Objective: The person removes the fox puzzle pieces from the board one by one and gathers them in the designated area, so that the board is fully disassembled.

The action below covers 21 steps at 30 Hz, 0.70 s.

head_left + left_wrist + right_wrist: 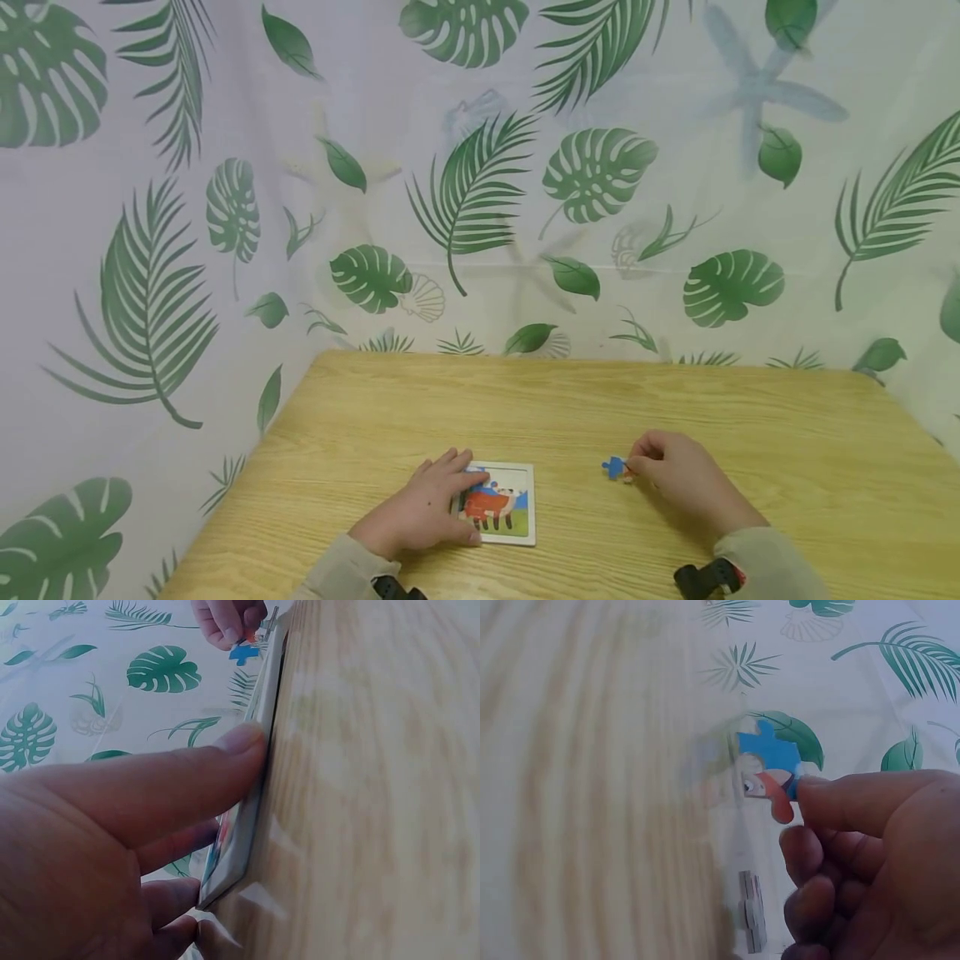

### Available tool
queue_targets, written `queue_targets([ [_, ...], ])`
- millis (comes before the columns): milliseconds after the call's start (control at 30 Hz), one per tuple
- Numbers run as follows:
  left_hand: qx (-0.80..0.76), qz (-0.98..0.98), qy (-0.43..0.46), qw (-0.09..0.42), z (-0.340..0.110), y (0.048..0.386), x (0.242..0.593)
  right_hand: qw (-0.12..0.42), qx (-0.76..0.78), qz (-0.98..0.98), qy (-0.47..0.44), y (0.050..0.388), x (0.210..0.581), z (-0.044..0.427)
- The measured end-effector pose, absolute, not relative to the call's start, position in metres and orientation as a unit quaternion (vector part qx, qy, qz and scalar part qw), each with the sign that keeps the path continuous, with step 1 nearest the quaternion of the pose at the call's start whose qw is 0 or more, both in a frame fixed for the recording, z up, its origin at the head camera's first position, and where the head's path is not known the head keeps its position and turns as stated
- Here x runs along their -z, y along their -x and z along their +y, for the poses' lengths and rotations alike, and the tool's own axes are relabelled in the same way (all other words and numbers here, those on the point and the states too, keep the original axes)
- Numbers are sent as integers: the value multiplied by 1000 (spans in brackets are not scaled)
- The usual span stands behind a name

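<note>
A square picture puzzle in a white-rimmed tray (pixel 534 508) lies on the table, showing a red-and-white animal on blue and green. My left hand (pixel 431 508) rests over its left side with fingers spread; in the left wrist view the thumb (pixel 244 739) touches the tray's near edge. To the right of the tray, my right hand (pixel 678 475) pinches a puzzle piece (pixel 614 467) between thumb and index finger. Up close in the right wrist view, this puzzle piece (pixel 776 757) is blue with an orange-and-white part and an eye.
The wooden table (pixel 600 408) runs back to a white cloth (pixel 495 317) printed with green leaves, which also hangs at both sides. A small grey layered thing (pixel 752 911) appears edge-on below the right hand's piece; its kind is unclear. Black wrist devices (pixel 708 577) sit at the sleeves.
</note>
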<state>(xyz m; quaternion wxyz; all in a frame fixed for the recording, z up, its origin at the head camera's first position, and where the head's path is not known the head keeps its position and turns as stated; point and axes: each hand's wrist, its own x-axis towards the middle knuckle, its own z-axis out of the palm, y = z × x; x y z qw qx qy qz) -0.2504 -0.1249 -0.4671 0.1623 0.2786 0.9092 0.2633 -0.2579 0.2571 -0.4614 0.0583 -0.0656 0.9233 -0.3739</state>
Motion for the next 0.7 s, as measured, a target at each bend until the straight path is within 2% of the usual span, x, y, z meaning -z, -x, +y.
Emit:
queue_targets([
  [100,-263,909,-278,162,-125,251,468,55,367,926,66,258,463,258],
  [500,-254,912,-279,158,-124,252,470,-13,290,951,108,268,478,264],
  [700,-255,911,-281,158,-125,252,470,-12,284,951,118,268,478,262],
])
